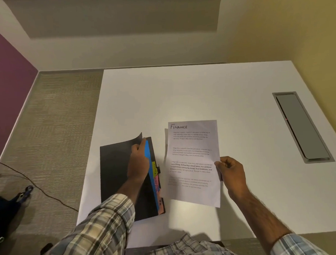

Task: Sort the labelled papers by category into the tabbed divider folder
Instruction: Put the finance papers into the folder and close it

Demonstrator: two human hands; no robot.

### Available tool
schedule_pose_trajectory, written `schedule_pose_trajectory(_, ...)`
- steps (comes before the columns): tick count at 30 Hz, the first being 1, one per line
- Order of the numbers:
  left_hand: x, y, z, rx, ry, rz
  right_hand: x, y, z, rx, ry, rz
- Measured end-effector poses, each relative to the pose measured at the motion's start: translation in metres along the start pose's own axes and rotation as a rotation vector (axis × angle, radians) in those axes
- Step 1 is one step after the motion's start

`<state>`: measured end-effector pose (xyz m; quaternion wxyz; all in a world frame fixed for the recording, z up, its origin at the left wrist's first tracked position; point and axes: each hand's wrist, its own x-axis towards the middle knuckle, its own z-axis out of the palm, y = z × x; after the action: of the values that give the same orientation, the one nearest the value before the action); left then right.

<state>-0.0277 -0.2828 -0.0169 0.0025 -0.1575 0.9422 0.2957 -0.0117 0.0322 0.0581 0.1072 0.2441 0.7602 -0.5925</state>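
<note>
You are on the step of filing one sheet. Your right hand (232, 172) has its fingers (219, 164) clamped on the right edge of the FINANCE paper (193, 155), which is just right of the tabbed divider folder (115, 177) on the near part of the white counter (200, 92). Your left hand (138, 160) has its fingers curled on the black cover (124, 148) and holds it up off the blue divider (147, 154), so the yellow-green tab (155, 168), pink tab (157, 182) and HR tab (160, 203) show on the folder's right edge. Next, I think you must find the tab that matches Finance, open that part wide and slide the sheet in flat. I cannot read the yellow-green or pink tab from here.
</note>
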Motion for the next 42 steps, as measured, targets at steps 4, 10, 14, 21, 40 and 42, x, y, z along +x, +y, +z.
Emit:
schedule_pose_trajectory(4, 0.002, 0.005, -0.021, -0.165, -0.004, -0.081, 0.004, -0.015, 0.022, 0.004, 0.023, -0.081)
schedule_pose_trajectory(10, 0.000, 0.012, -0.039, -0.254, 0.019, -0.151, 0.002, -0.013, 0.061, -0.136, -0.055, -0.164)
schedule_pose_trajectory(14, 0.001, 0.017, -0.046, -0.304, 0.050, -0.139, -0.003, -0.004, 0.082, -0.345, -0.152, -0.234)
schedule_pose_trajectory(21, 0.002, 0.020, -0.044, -0.331, 0.046, -0.199, -0.007, 0.003, 0.119, -0.478, -0.193, -0.226)
schedule_pose_trajectory(40, 0.017, 0.048, -0.017, -0.177, 0.112, -0.167, 0.009, 0.012, 0.183, -0.441, -0.323, -0.126)
schedule_pose_trajectory(42, 0.020, 0.052, -0.014, -0.155, 0.113, -0.176, 0.010, 0.014, 0.187, -0.445, -0.335, -0.126)
